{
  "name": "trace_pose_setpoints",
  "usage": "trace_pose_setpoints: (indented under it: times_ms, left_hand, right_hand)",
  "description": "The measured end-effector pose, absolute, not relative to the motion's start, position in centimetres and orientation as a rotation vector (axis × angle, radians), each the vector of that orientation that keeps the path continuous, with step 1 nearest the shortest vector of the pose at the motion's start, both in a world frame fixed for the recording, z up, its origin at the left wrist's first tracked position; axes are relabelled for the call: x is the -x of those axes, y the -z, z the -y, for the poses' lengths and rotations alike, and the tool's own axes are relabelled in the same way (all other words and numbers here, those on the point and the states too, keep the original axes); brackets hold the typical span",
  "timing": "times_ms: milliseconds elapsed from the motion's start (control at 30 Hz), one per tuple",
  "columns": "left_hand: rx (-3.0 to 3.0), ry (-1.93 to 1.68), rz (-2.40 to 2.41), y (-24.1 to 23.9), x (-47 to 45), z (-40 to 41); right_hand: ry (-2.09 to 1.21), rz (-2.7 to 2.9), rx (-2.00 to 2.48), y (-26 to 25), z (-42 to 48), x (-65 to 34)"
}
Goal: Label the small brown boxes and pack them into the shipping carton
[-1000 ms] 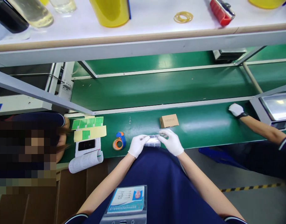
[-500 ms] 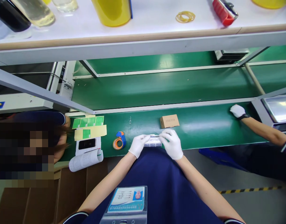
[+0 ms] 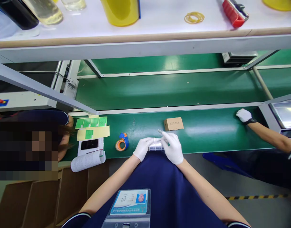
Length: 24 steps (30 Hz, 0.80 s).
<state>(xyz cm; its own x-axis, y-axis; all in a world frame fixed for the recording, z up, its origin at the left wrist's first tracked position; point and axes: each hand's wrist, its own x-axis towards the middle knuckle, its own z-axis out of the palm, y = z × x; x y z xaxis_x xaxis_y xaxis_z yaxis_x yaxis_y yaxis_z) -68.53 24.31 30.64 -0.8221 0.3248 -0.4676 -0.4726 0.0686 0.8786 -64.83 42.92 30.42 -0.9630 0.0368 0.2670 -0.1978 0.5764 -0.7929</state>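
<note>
Both my hands wear white gloves and meet at the near edge of the green conveyor belt point(image 3: 207, 133). My left hand point(image 3: 142, 148) is closed on the left end of a small roll of silvery labels point(image 3: 155, 146). My right hand point(image 3: 172, 147) is closed on the roll's right end, and its fingertips pinch a thin strip that lifts off the roll toward the upper left. A small brown cardboard box point(image 3: 173, 123) lies on the belt just beyond my right hand.
An orange-and-blue tape dispenser point(image 3: 121, 144) sits left of my hands, with green label sheets point(image 3: 91, 122), a phone on a white box point(image 3: 89, 144) and a booklet point(image 3: 87, 160) further left. A co-worker's gloved hand point(image 3: 243, 115) rests on the belt at right. A shelf point(image 3: 145, 41) overhangs.
My right hand has slid left over the roll and now pinches a thin strip raised off it. The view has shifted slightly right.
</note>
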Motion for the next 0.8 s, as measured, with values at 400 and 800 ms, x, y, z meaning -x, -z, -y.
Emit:
trace_pose_setpoints:
  times_ms: [400, 800]
  left_hand:
    - [-0.015, -1.763, -1.83, -31.2, 68.5, -24.5]
    - [0.201, -1.889, -1.459, -28.2, 68.4, -25.0]
  right_hand:
    - [-1.564, 2.506, -0.057, -30.0, -41.3, 65.3]
    - [-1.709, 2.506, -0.036, -29.9, -42.3, 65.4]
